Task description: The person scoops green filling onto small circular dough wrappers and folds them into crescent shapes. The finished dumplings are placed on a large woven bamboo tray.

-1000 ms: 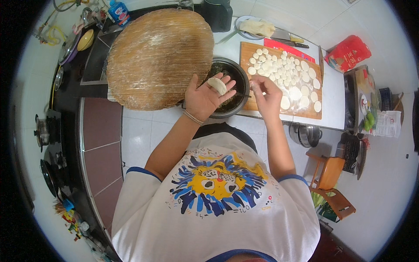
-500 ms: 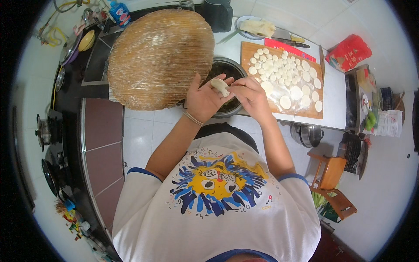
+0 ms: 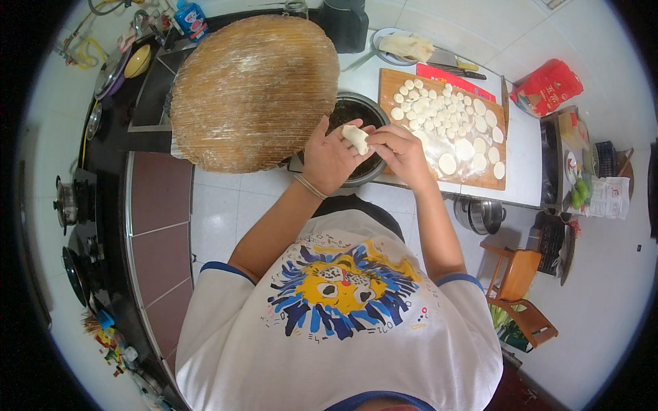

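Note:
A folded white dumpling (image 3: 356, 139) lies across the fingers of my left hand (image 3: 327, 161), which is palm up and cradles it. Thumb and fingertips of my right hand (image 3: 401, 154) pinch the dumpling's right edge. Both hands are above a metal pot (image 3: 378, 171) with dark filling (image 3: 351, 109) inside, partly hidden by the hands. To the right, a floured wooden board (image 3: 488, 182) carries many small dough pieces (image 3: 435, 113) and several flat round wrappers (image 3: 447, 164).
Left of the pot lies a large round straw mat (image 3: 253, 89). Behind the board are a plate (image 3: 382, 42) with a pale lump, a knife (image 3: 456, 70) and a red bag (image 3: 550, 88). A wooden chair (image 3: 521, 274) and a steel pot (image 3: 483, 216) stand at the right.
Both hands have shifted slightly to the right with the dumpling. The dumpling has turned a little in my left hand, and my right fingers still pinch its edge.

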Action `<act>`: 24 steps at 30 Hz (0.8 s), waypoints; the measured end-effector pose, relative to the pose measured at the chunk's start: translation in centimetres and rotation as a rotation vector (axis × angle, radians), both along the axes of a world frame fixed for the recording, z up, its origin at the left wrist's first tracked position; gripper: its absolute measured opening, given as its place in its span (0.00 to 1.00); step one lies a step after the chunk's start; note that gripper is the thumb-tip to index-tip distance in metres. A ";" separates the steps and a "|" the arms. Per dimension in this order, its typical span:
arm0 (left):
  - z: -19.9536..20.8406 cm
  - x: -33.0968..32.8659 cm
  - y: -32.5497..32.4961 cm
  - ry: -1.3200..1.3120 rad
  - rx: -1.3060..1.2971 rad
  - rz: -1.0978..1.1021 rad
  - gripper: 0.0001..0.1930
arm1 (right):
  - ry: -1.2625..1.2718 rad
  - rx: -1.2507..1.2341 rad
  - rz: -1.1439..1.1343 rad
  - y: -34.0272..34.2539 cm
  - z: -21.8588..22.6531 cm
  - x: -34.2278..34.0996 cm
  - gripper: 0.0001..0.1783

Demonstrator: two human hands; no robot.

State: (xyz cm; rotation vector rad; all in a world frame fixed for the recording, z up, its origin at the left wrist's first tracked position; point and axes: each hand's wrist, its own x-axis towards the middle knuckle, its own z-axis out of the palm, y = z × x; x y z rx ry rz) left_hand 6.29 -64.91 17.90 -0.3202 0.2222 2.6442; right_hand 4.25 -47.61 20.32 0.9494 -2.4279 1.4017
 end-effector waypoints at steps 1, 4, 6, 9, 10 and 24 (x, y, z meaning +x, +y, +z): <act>0.0 0.0 0.1 0.005 -0.006 0.002 0.34 | 0.005 0.011 -0.016 0.0 -0.1 0.1 0.09; -0.7 0.2 0.7 0.131 0.028 -0.003 0.33 | 0.016 0.031 -0.100 -0.3 -0.5 0.3 0.08; 0.2 0.3 0.9 0.068 -0.008 0.002 0.29 | -0.070 0.030 -0.169 -0.6 -0.9 0.5 0.08; 0.3 0.2 0.9 0.052 -0.122 0.009 0.29 | -0.119 0.042 -0.202 -0.6 -0.7 0.8 0.07; 0.2 0.2 0.9 0.061 -0.170 0.013 0.29 | -0.121 0.047 -0.200 -0.6 -0.4 0.9 0.07; -0.3 0.3 0.6 0.157 -0.082 -0.118 0.25 | -0.013 0.048 0.038 1.1 0.7 -0.1 0.08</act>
